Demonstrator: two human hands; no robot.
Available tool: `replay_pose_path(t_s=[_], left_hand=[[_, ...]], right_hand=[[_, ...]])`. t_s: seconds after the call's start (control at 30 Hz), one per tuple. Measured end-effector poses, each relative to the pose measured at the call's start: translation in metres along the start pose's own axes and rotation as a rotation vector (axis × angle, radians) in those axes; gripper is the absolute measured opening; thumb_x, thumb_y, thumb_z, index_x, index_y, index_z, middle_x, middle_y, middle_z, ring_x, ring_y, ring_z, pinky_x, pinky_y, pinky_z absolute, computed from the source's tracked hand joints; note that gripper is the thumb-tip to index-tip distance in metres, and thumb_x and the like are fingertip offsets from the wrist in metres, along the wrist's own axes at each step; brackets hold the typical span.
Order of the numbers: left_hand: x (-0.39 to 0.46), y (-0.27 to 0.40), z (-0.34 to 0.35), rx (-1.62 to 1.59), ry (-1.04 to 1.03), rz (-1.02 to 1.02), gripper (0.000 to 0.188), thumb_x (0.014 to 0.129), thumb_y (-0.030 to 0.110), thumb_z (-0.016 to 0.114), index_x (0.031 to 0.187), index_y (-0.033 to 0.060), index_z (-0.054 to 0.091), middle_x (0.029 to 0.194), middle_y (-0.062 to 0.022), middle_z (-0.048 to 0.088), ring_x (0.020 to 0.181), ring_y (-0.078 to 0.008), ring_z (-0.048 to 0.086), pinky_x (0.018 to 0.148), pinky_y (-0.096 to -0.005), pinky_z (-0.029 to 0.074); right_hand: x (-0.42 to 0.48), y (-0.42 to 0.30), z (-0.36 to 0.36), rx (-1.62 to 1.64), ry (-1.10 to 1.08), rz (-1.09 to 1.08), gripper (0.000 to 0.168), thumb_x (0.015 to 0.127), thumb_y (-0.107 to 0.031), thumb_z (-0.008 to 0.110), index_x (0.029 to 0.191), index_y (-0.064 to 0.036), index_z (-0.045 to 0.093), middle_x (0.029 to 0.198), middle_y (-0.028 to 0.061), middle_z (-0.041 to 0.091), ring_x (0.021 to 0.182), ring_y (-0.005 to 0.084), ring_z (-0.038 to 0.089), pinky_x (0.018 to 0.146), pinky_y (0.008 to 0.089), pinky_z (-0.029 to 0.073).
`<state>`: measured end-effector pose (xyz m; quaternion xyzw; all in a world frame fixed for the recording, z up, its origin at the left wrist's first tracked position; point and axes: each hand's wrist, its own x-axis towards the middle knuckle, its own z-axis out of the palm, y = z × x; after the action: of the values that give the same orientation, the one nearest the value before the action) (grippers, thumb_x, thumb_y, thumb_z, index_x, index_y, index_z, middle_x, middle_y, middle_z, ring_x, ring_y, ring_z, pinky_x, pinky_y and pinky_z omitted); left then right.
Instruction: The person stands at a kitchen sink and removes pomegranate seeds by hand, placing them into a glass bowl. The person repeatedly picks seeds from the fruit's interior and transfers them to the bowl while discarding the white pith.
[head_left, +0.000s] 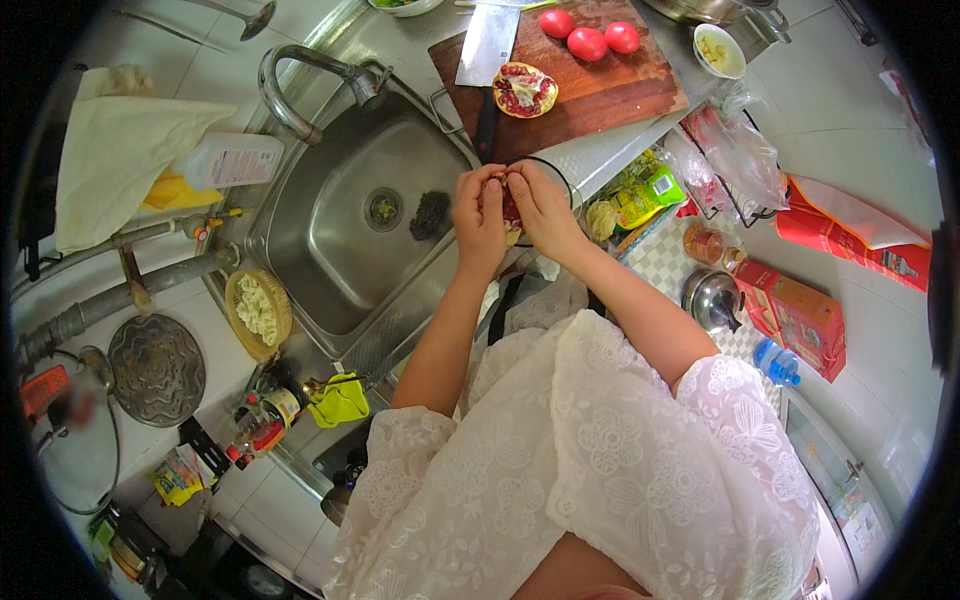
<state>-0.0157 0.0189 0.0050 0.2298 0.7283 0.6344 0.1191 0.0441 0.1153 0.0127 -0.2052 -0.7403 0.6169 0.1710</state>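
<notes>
Between my left hand (480, 217) and my right hand (541, 210) is a piece of pomegranate (511, 213) with red seeds. Both hands grip it, thumbs side by side on top, and fingers hide much of it. Under my hands is a round vessel with a dark rim (564, 180), perhaps a glass bowl; its contents are hidden. Beyond them, a cut pomegranate half (525, 90) lies face up on a wooden cutting board (600, 94). A cleaver (487, 46) lies beside it, its black handle towards me.
Left of my hands is a steel sink (330, 225) with a curved faucet (281, 82) and a dark scrubber (430, 215). Three red tomatoes (587, 44) sit on the board. A small white bowl (719, 52) stands back right. A yellow strainer basket (259, 313) is at the sink's left.
</notes>
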Motion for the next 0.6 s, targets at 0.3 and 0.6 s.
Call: replay_pose_path(t_s=[0.3, 0.6], left_hand=[[-0.002, -0.016, -0.008, -0.014, -0.013, -0.019, 0.017, 0.091, 0.009, 0.047, 0.101, 0.0027, 0.059, 0.092, -0.0036, 0.055, 0.084, -0.0113, 0.052, 0.077, -0.0231, 0.04], [-0.006, 0.004, -0.004, -0.032, -0.119, -0.12, 0.033, 0.076, 0.004, 0.064, 0.107, 0.0037, 0.053, 0.095, -0.0053, 0.058, 0.085, -0.0114, 0.055, 0.076, -0.0239, 0.045]], right_hand=[[-0.003, 0.016, 0.003, 0.24, -0.085, 0.222, 0.024, 0.095, -0.021, 0.04, 0.097, 0.0, 0.051, 0.081, 0.0198, 0.058, 0.077, 0.034, 0.057, 0.069, 0.0378, 0.043], [0.004, 0.021, -0.005, 0.118, -0.108, 0.264, 0.027, 0.092, -0.024, 0.047, 0.093, 0.002, 0.054, 0.08, 0.0175, 0.061, 0.074, 0.0284, 0.059, 0.068, 0.0374, 0.045]])
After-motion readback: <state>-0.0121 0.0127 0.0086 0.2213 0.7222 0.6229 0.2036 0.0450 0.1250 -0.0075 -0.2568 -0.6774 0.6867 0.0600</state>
